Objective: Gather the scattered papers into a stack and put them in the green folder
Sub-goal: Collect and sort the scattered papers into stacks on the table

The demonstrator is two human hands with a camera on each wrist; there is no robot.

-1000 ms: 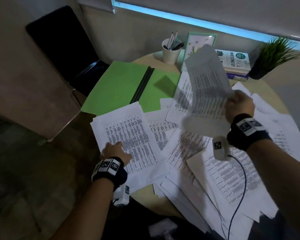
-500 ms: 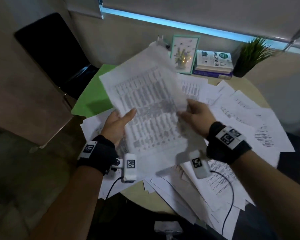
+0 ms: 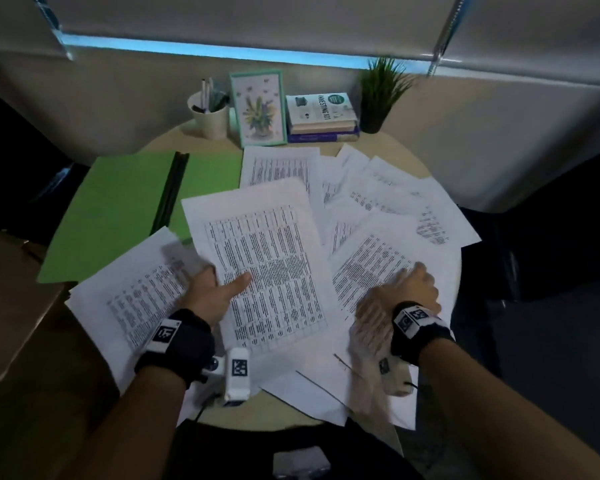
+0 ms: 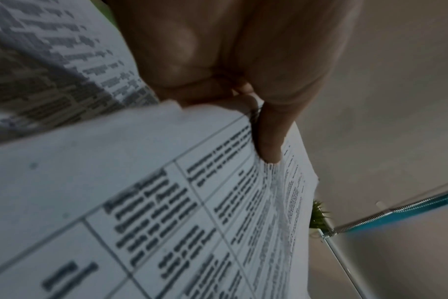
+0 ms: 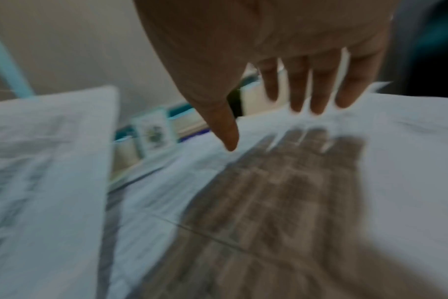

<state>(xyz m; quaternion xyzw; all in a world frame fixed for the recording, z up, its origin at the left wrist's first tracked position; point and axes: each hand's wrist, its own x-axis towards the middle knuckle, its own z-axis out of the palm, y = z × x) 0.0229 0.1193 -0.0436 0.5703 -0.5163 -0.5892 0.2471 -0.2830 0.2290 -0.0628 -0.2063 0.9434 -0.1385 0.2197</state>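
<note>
Behind the scattered papers [image 3: 378,216], a book [image 3: 321,110] reads "INVESTING 101"; left hand [image 3: 210,292] pinches a printed sheet [image 3: 264,268], right hand [image 3: 413,285] hovers spread-fingered.

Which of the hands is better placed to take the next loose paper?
Probably the right hand: its fingers are spread and hold nothing, just above loose papers. The left hand already pinches the gathered sheets.
</note>
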